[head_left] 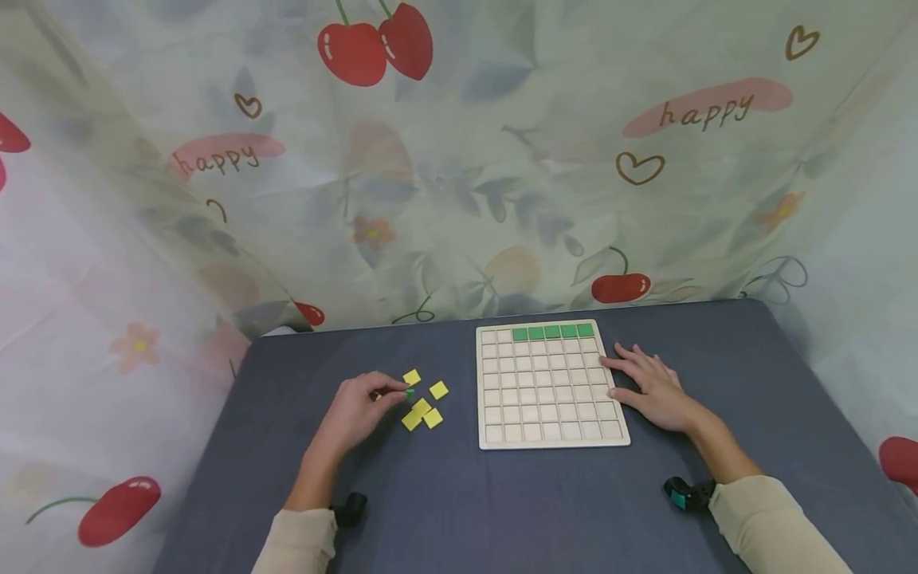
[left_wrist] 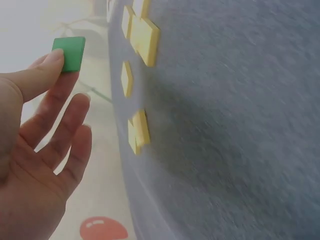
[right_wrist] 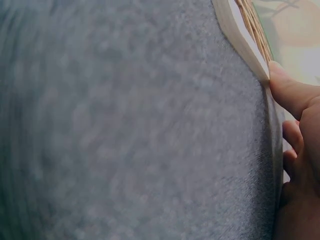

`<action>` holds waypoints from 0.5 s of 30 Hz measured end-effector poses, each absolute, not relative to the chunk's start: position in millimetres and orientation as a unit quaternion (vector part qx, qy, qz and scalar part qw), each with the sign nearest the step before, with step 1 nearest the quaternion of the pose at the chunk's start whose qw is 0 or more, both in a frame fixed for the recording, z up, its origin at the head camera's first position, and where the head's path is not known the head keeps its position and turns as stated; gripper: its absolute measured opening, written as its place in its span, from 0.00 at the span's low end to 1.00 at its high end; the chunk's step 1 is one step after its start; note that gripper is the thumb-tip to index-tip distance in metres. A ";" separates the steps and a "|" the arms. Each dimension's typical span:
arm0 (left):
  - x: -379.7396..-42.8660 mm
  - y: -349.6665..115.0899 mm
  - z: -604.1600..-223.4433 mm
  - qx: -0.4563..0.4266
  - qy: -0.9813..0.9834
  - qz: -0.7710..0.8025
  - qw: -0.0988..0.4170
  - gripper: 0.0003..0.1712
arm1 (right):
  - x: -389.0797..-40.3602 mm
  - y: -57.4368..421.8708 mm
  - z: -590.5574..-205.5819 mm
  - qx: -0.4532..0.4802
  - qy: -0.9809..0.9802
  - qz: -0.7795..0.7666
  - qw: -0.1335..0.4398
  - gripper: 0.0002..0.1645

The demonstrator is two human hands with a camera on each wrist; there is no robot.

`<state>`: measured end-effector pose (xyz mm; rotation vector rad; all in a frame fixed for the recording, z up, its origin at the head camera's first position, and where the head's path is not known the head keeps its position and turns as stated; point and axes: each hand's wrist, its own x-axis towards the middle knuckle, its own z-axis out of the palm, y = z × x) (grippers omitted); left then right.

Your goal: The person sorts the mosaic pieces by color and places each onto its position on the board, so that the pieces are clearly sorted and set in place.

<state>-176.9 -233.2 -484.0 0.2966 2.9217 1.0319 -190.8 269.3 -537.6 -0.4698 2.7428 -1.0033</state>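
Observation:
My left hand (head_left: 358, 410) pinches a small green square tile (left_wrist: 73, 54) between thumb and index finger, the other fingers loosely bent. In the left wrist view the tile is raised off the cloth. Several yellow square tiles (head_left: 433, 418) lie scattered just right of that hand. To their right lies a pale wooden grid board (head_left: 529, 395), with several green tiles (head_left: 552, 332) filling the right part of its top row. My right hand (head_left: 656, 392) rests at the board's right edge, fingers spread, the thumb (right_wrist: 286, 90) touching the rim.
A dark grey cloth (head_left: 559, 510) covers the table. Behind it and at both sides hangs a pale curtain (head_left: 459, 159) printed with cherries and hearts. Black devices are worn at the left wrist (head_left: 350, 510) and the right wrist (head_left: 690, 494).

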 end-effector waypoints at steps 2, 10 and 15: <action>-179.6 -228.2 -482.5 0.088 0.936 0.341 0.012 0.09 | -190.6 270.0 -538.0 -0.158 0.923 -0.338 0.091 0.37; -192.1 -205.0 -477.4 0.061 0.915 0.398 -0.008 0.07 | -191.6 270.1 -538.2 -0.155 0.925 -0.336 0.091 0.37; -201.0 -189.5 -474.1 0.063 0.915 0.397 -0.024 0.06 | -191.0 270.4 -538.4 -0.156 0.926 -0.332 0.092 0.37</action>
